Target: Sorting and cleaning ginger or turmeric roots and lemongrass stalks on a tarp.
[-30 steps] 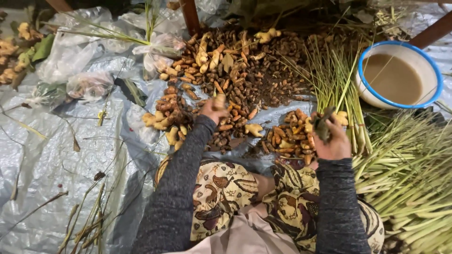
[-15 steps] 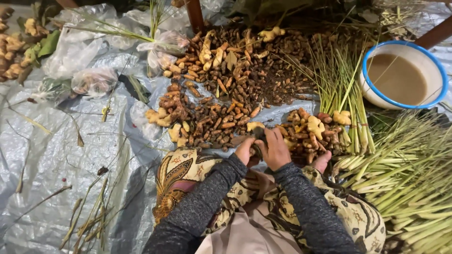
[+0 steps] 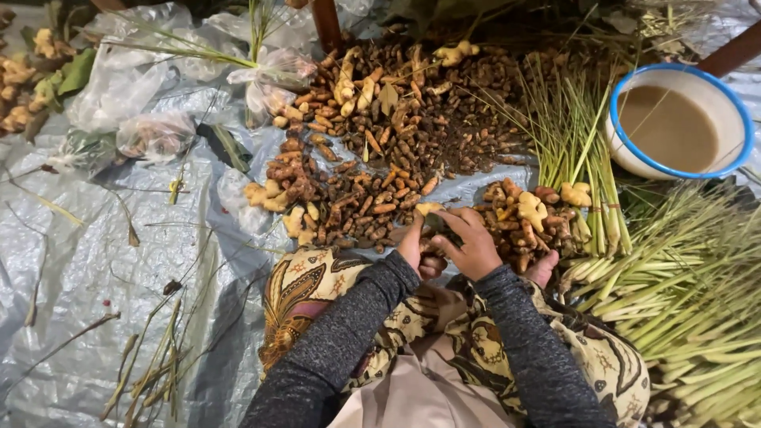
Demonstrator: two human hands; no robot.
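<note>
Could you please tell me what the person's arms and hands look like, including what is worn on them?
Both arms wear snug long sleeves of dark grey, finely speckled knit fabric reaching the wrists. The left hand and right hand are bare: no gloves, and no rings, watch or bracelets can be seen.

sheet [image 3: 95,261]: grey woven plastic, creased, dull sheen
bags [image 3: 154,135]: thin clear plastic, glossy
bowl [image 3: 634,162]: smooth enamel, blue rim
roots [image 3: 380,150]: rough, matt
sleeves [image 3: 341,341]: grey knit cloth
</note>
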